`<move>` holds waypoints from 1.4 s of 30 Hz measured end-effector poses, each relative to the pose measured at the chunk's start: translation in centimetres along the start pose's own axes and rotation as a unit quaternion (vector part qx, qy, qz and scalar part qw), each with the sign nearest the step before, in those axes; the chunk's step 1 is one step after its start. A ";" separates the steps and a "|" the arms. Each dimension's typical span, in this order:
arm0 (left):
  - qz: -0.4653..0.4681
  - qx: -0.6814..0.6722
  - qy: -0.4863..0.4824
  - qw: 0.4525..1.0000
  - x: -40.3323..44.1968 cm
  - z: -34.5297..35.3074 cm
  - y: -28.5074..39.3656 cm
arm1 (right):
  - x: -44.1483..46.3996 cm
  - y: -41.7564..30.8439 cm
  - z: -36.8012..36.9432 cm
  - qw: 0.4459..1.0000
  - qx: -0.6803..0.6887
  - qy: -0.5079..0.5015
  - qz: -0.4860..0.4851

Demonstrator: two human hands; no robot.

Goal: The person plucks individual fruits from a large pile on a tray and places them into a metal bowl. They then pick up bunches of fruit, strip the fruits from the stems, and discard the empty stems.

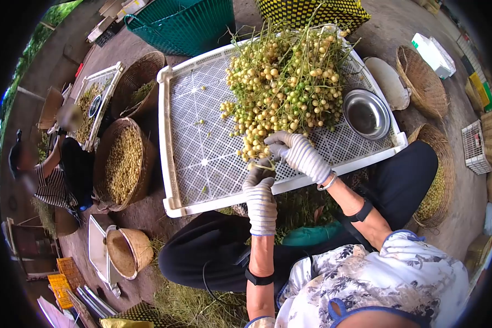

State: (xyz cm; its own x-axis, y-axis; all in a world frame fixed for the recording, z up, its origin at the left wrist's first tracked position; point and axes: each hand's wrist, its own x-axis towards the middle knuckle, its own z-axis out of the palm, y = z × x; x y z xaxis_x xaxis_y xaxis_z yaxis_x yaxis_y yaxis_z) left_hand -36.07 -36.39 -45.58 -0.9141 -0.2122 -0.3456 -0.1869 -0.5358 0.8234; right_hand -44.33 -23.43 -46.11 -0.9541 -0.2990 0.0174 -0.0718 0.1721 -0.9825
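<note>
Both my hands wear pale striped gloves with grey fingers. My left hand (261, 188) is closed on the stem end of a small bunch of round yellow fruit (254, 148) at the near edge of the white mesh tray (194, 158). Beside it, my right hand (298, 156) has its fingers curled in against the same bunch; its fingertips are partly hidden, so what they pinch is unclear. A large heap of fruit bunches (290, 82), yellow with some green, lies on the tray beyond my hands. A metal bowl (366, 115) stands at the tray's right side.
Left of the tray, a wicker basket (123, 164) holds loose yellow fruit. Another person (49, 169) sits farther left by a second tray (106, 101). A green woven basket (183, 24) stands behind, and a fruit basket (434, 180) at right. Cut stems (197, 306) litter the floor.
</note>
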 end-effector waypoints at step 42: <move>-0.184 0.157 0.056 0.969 -0.6 -2.0 2.0 | 0.5 2.2 2.8 0.974 0.058 -0.203 0.088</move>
State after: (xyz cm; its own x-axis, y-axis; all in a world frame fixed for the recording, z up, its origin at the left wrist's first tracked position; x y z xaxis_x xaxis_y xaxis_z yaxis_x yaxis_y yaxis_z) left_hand -35.15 -39.00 -44.59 -0.7240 -0.1503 -0.6732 -0.6083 -0.3211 0.7258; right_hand -44.16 -25.84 -48.79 -0.7538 -0.6242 -0.2053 0.1389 0.1541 -0.9783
